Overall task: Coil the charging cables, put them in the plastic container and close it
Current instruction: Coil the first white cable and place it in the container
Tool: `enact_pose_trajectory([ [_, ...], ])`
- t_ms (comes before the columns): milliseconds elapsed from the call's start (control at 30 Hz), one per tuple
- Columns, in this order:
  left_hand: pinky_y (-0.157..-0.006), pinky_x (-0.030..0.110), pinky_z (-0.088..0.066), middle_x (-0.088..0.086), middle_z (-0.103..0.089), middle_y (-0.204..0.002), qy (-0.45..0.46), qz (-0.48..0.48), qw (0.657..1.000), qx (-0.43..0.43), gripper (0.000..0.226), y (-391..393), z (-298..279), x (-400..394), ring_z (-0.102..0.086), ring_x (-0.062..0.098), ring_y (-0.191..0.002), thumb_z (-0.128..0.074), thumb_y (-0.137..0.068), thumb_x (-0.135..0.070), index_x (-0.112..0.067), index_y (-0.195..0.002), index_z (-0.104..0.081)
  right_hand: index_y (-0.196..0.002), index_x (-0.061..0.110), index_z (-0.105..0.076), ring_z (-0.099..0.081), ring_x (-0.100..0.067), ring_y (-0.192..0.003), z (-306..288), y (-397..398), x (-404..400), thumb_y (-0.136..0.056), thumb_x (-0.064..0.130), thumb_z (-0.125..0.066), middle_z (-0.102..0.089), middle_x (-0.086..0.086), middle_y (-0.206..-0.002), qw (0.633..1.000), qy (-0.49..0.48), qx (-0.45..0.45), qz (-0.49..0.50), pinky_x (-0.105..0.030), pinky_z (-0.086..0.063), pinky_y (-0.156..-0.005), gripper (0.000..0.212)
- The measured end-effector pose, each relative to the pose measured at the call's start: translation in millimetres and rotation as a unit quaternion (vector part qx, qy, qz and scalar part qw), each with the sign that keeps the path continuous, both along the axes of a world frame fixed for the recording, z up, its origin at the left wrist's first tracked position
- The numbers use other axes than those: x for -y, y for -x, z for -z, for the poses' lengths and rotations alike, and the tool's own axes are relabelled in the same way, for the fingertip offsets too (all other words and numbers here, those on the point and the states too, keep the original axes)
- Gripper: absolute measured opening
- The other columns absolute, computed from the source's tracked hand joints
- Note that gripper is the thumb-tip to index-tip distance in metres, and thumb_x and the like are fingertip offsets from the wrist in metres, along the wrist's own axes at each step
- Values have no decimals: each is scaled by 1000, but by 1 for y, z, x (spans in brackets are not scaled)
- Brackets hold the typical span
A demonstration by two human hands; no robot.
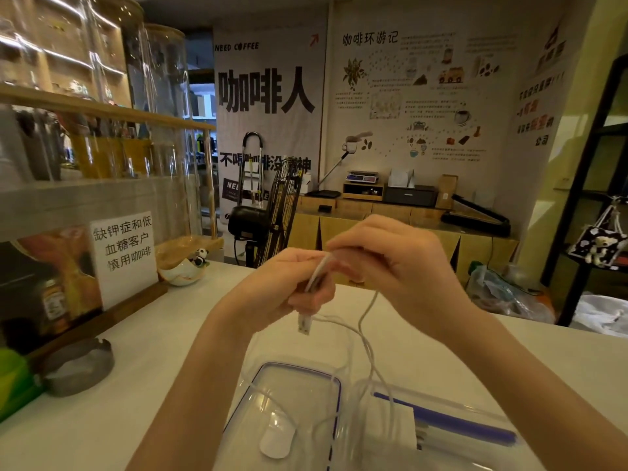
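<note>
A white charging cable (365, 338) hangs in loose loops from both hands above the white table (170, 334). My left hand (289, 283) is closed around one end of the cable, and the USB plug (304, 322) dangles just below its fingers. My right hand (390, 260) pinches the same cable right beside the left hand. Below them lies the clear lid with a purple seal (295, 402), with a white charger plug (277, 440) on it. The clear plastic container (452, 423) stands to its right, open, with a white label.
A metal ashtray (80, 367) sits at the left, a green object (13, 382) beyond it. A framed white sign (124, 256) and a small bowl with a panda figure (185, 268) stand at the back left. A fan (272, 212) and cardboard boxes are behind the table.
</note>
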State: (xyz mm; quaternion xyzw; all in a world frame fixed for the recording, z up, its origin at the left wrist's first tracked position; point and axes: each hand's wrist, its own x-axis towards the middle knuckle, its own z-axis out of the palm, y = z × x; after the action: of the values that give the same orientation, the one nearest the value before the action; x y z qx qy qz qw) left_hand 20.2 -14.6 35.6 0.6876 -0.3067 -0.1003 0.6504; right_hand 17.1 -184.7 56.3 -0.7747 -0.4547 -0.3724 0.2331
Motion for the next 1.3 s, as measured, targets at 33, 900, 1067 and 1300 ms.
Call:
enact_pose_trajectory([
  [33, -40, 18, -24, -7, -43, -41, 36, 18, 999, -28, 39, -2, 0, 0, -29, 4, -34, -35, -91, -31, -11, -79, -66, -97, 12, -67, -58, -4, -79, -1, -4, 2, -84, 21, -53, -63, 6, -87, 1000, -23, 0, -3, -16, -50, -72, 22],
  [900, -40, 15, -32, -5, -55, -47, 187, -230, 947, 125, 29, 7, -14, -6, -37, 4, -38, -35, -93, -19, -3, -102, -58, -102, 15, -59, -41, -10, -37, 53, 42, -44, -97, 23, -36, -54, -1, -56, 695, -90, -683, -205, -24, -48, -45, 25],
  [1067, -40, 10, -34, -5, -57, -51, 64, -286, 940, 173, 25, 1, -7, -3, -41, 1, -38, -36, -94, -19, -9, -99, -58, -105, 19, -58, -36, -6, -35, 24, 42, -29, -95, 18, -40, -50, 3, -52, 765, -28, -627, -143, -16, -38, -34, 21],
  [1300, -47, 19, -34, -7, -49, -41, -143, -117, 977, 104, 51, 4, -2, 1, -37, 7, -40, -26, -93, -40, -20, -61, -61, -82, 29, -67, -55, -5, -55, -10, 21, -2, -77, 36, -54, -64, 6, -63, 959, 0, -282, 14, -16, -49, -53, 15],
])
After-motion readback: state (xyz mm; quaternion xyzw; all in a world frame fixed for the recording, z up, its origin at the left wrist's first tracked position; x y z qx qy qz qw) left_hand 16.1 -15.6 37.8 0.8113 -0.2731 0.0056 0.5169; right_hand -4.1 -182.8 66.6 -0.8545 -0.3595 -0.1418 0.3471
